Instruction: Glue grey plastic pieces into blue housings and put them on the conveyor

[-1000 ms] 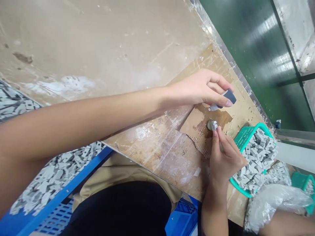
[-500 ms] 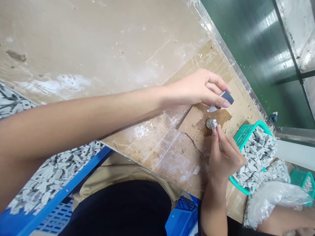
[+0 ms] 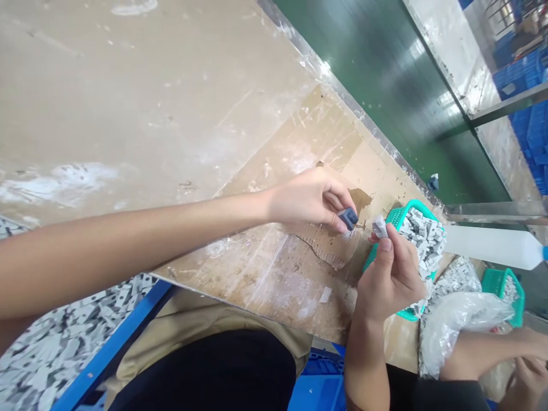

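Observation:
My left hand [image 3: 319, 197], reaching across from the left, pinches a small dark blue-grey block [image 3: 349, 218] between thumb and fingers. Under the block a bit of white shows, too blurred to make out. That hand is just over a torn piece of brown cardboard [image 3: 319, 245] with a dark wet-looking stain. To its right, my right hand [image 3: 391, 271] is closed on a small pale grey plastic piece [image 3: 379, 227], gripped at the fingertips. The two held parts are apart. The round metal cap on the cardboard is hidden now.
Green baskets [image 3: 396, 214] of grey-white plastic pieces [image 3: 422, 231] stand right, near a clear plastic bag [image 3: 466, 311] and a translucent bottle [image 3: 492, 245]. Another person's hands [image 3: 526, 365] work at lower right. A blue crate [image 3: 115, 337] of similar pieces sits lower left.
My right hand has lifted the grey piece up from the metal cap. My left hand has lowered the dark block towards the cardboard. The view has shifted, showing more on the right.

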Available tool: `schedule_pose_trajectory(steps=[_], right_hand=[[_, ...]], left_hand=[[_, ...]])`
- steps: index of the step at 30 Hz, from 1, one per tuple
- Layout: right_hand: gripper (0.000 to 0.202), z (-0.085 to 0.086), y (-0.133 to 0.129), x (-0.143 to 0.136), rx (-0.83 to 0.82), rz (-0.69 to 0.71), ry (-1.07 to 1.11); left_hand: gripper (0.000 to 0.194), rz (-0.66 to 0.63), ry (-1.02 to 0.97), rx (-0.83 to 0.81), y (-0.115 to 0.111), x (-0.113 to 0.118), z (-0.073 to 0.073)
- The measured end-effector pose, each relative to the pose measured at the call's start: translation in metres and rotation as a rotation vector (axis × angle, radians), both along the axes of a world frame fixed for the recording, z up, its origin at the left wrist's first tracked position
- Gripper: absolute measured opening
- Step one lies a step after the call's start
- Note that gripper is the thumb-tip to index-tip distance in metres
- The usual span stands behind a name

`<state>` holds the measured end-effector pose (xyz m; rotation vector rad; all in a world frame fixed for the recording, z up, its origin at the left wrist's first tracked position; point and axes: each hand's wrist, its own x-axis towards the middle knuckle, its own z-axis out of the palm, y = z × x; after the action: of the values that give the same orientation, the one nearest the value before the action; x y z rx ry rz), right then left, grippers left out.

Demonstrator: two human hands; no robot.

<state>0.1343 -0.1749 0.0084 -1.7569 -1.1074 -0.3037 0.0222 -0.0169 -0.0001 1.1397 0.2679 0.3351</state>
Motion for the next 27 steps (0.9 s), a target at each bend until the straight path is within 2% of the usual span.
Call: schedule_pose_trajectory(steps=[4,11,16,23,27], right_hand=[[0.026,0.004,-0.001,-0.001,0.023,0.097,0.003],[0.022,0.012,-0.005,-0.003,-0.126,0.132,-0.047],[0.032,0.012,-0.005,-0.003,-0.150,0.214,-0.048],[0.043,0.007,-0.005,-0.004,-0.127,0.209,-0.035],[0.048,0.005,-0.005,-0.007,-0.138,0.191,0.018]], left_hand=[[0.022,0.002,0.014,-0.002,-0.009,0.000,0.003],[0.022,0.023,0.022,-0.009,-0.010,-0.001,0.009],[0.021,0.031,0.021,0.019,-0.011,-0.002,0.008],[0.022,0.129,0.042,0.126,-0.019,-0.002,0.006],[0.020,0.181,0.038,0.075,-0.023,0.000,0.004]])
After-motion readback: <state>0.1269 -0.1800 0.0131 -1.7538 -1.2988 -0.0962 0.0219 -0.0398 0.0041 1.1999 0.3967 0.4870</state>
